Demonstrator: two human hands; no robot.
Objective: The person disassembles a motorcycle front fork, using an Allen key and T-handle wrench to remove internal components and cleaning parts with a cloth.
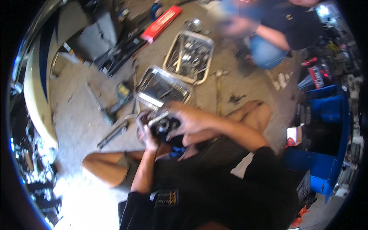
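Observation:
Both my hands are raised in front of my crossed legs around a dark metal machine part [164, 123] with a round opening. My left hand [147, 133] holds its left side, with the fingers curled round. My right hand [187, 117] grips the part from the right and above. Blur and the fingers hide much of its shape. Just beyond the hands stands a metal tray [174, 79] with a dark flat piece and a thin tool in it. A second tray [209, 57] farther off holds several loose metal parts and tools.
A hammer [219, 90] lies right of the trays. On the left are a cordless power tool [122, 94] and a long dark wrench-like tool [112, 135]. A red box [161, 23] lies farther off. Another person [268, 51] crouches at upper right. A blue metal cabinet [316, 165] stands right.

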